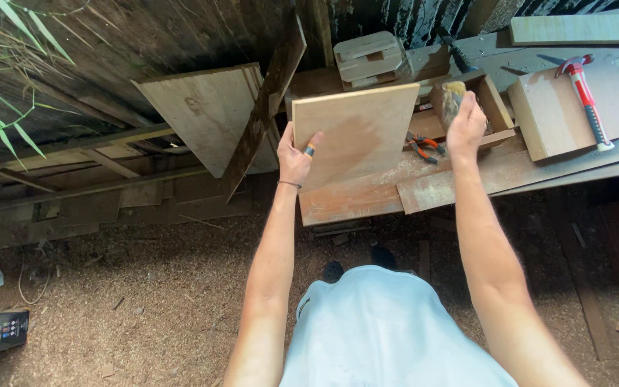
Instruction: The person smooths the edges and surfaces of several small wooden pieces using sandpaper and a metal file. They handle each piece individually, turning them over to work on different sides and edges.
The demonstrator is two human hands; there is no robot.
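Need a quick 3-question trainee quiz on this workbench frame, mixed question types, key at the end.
1. True or false: the left hand grips the flat wooden board by its edge.
2. What colour is the handle of the hammer? A) blue B) red and white C) black
3. Fill in: the orange-handled pliers lie on the workbench, between the board and the ____ hand.

Key: 1 true; 2 B; 3 right
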